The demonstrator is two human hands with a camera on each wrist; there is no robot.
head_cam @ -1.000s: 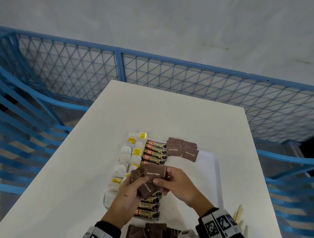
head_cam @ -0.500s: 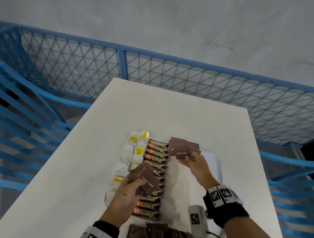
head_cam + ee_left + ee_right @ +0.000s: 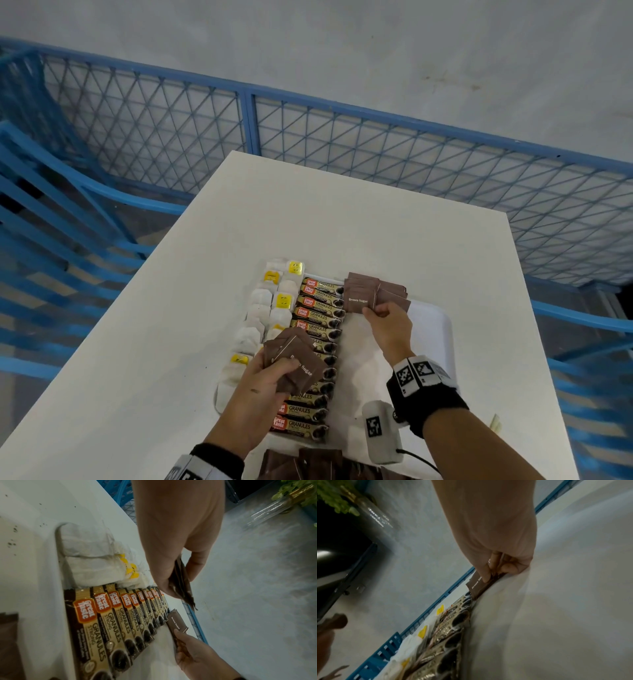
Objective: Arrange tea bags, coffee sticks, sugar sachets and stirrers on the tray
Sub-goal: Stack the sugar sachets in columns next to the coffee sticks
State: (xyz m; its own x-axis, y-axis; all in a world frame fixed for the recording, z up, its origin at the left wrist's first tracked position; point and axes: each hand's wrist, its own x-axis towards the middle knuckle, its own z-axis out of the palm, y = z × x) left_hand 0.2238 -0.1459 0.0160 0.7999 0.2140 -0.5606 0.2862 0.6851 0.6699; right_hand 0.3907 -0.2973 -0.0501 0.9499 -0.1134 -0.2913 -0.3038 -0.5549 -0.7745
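Observation:
A white tray (image 3: 442, 329) lies on the white table. Tea bags (image 3: 260, 308) fill its left column and coffee sticks (image 3: 318, 318) the column beside them. At the tray's far end lie brown sugar sachets (image 3: 390, 291). My right hand (image 3: 387, 317) pinches one brown sugar sachet (image 3: 358, 299) and holds it down at the front of that pile; the same sachet (image 3: 478, 586) shows in the right wrist view. My left hand (image 3: 270, 377) grips a fanned stack of sugar sachets (image 3: 298, 359) above the coffee sticks (image 3: 120, 615).
More brown sachets (image 3: 308, 466) lie off the tray at the near table edge. Pale stirrers (image 3: 495, 423) peek out at the right, near my right forearm. A blue mesh fence (image 3: 308, 144) surrounds the table. The tray's right half (image 3: 424, 342) is bare.
My right hand took one sachet from the stack in my left hand and carried it forward to the pile at the tray's far end. The left hand stayed in place with its stack.

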